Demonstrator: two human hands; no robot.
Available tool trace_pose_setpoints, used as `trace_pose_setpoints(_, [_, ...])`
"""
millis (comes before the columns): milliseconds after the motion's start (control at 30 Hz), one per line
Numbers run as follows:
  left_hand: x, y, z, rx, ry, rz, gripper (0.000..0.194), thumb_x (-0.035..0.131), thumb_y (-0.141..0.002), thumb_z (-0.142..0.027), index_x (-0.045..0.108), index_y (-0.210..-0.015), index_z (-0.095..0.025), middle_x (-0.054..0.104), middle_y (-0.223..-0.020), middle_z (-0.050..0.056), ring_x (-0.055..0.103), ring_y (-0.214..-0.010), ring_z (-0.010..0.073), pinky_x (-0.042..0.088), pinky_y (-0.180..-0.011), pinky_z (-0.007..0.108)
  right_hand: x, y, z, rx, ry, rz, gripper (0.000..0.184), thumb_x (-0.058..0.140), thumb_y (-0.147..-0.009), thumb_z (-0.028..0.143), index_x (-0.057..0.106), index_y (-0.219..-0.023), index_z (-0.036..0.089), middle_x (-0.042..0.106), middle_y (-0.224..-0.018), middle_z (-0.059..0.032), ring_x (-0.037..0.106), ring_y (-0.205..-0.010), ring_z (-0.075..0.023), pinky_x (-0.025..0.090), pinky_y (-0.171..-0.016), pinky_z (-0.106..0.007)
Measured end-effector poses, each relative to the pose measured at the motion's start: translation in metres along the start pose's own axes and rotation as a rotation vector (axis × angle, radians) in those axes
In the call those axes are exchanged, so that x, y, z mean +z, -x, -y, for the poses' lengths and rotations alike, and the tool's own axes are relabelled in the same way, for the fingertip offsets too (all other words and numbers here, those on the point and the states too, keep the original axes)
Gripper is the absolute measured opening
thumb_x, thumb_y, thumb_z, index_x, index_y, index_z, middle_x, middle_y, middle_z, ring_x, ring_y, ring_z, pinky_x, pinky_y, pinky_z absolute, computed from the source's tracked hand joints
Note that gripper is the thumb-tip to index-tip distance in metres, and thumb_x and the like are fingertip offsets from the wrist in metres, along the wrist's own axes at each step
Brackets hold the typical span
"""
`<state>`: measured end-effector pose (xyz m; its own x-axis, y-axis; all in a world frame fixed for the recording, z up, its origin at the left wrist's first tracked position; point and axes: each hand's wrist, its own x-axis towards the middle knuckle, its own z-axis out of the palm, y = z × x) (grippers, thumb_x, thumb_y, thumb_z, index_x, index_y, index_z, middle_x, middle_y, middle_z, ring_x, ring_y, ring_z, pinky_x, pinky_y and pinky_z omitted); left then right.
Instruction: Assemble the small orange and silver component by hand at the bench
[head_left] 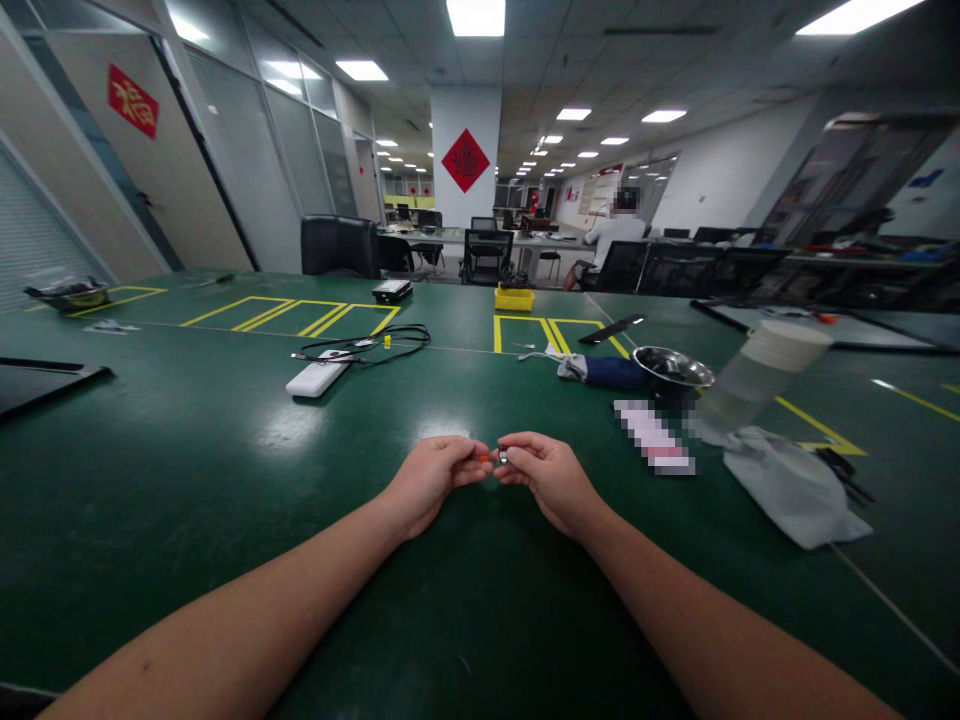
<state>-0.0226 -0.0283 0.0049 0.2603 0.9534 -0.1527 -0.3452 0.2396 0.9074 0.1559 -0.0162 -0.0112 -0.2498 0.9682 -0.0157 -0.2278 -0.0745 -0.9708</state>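
Note:
Over the green table point(360, 560), both my hands meet near the middle of the view, fingertips almost touching. My left hand point(439, 478) pinches a small orange piece point(485, 458) between thumb and fingers; its kind is too small to tell. Between the thumb and forefinger of my right hand point(551, 475) is a small shiny silver piece point(502, 456) with a dark reddish part at its top. Whether the two pieces touch each other cannot be made out. Fingers cover much of both.
A white power bank point(319, 375) with a black cable point(409, 345) lies ahead on the left. To the right are a metal bowl point(673, 370), a blurred-out phone-like item point(655, 438), a translucent bottle point(765, 385) and a whitish bag point(799, 490). A seated person point(616, 235) is far behind.

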Motion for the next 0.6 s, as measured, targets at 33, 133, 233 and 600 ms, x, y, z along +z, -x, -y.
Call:
trace_pose_setpoints(33, [0.0, -0.0001, 0.0, -0.001, 0.006, 0.001, 0.018, 0.062, -0.081, -0.024, 0.069, -0.084, -0.007, 0.07, -0.088, 0.013, 0.067, -0.077, 0.0152, 0.055, -0.079, 0.025, 0.0003, 0.0002, 0.0009, 0.005, -0.011, 0.0, 0.03, 0.073, -0.072, 0.03, 0.066, -0.096, 0.013, 0.069, -0.085, -0.0081, 0.067, -0.069, -0.0168, 0.053, -0.066, -0.032])
trace_pose_setpoints(133, [0.0001, -0.0001, -0.0001, -0.004, 0.031, -0.009, 0.019, 0.061, -0.082, -0.024, 0.069, -0.084, -0.007, 0.069, -0.089, 0.014, 0.068, -0.077, 0.0153, 0.055, -0.078, 0.025, 0.0005, 0.0005, 0.0028, 0.009, -0.035, 0.016, 0.028, 0.074, -0.07, 0.03, 0.067, -0.091, 0.013, 0.069, -0.084, -0.0075, 0.067, -0.07, -0.0169, 0.052, -0.068, -0.032])
trace_pose_setpoints(233, [-0.0002, -0.0002, 0.0001, -0.01, 0.059, -0.017, 0.02, 0.06, -0.084, -0.025, 0.068, -0.085, -0.007, 0.069, -0.089, 0.014, 0.068, -0.077, 0.0159, 0.055, -0.077, 0.026, -0.0011, -0.0001, 0.0029, 0.014, -0.059, 0.042, 0.026, 0.075, -0.069, 0.029, 0.066, -0.088, 0.013, 0.068, -0.082, -0.0063, 0.066, -0.07, -0.0163, 0.052, -0.069, -0.031])
trace_pose_setpoints(600, [0.0013, 0.0032, -0.0007, -0.009, 0.069, 0.038, 0.024, 0.056, -0.086, -0.026, 0.069, -0.088, -0.005, 0.069, -0.091, 0.015, 0.068, -0.082, 0.0183, 0.055, -0.077, 0.025, -0.0094, -0.004, 0.0028, 0.074, -0.194, 0.129, 0.028, 0.072, -0.073, 0.025, 0.064, -0.099, 0.015, 0.069, -0.087, -0.0066, 0.066, -0.072, -0.015, 0.051, -0.071, -0.03])
